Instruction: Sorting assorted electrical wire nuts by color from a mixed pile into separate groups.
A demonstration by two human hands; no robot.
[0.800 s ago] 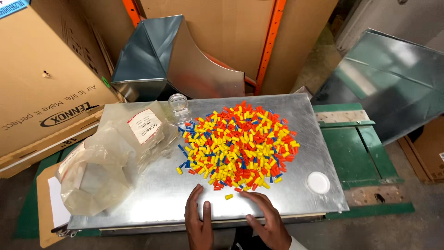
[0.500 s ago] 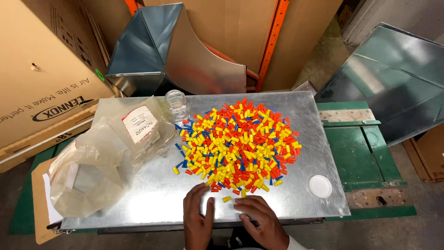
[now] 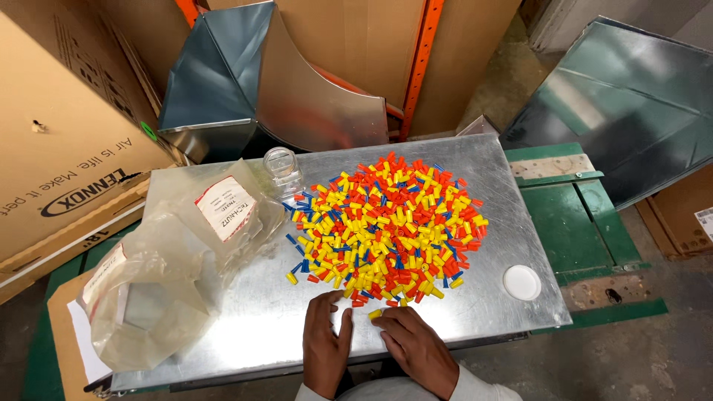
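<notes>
A wide pile of small yellow, orange and blue wire caps (image 3: 390,230) covers the middle of a shiny metal sheet (image 3: 490,186). My left hand (image 3: 327,345) lies flat on the sheet just below the pile's near edge, fingers apart, holding nothing. My right hand (image 3: 416,345) rests beside it, fingertips touching a single yellow cap (image 3: 375,314) that lies apart from the pile.
Two clear plastic bags (image 3: 178,252) with labels lie at the sheet's left. A clear jar (image 3: 283,168) stands behind the pile; its white lid (image 3: 522,282) lies at the right. Metal ductwork (image 3: 260,82), cardboard boxes (image 3: 67,134) and a green pallet (image 3: 579,215) surround the sheet.
Both hands have crept slightly forward toward the pile; the right fingertips now reach the loose yellow cap. The pile, bags and jar stay in place.
</notes>
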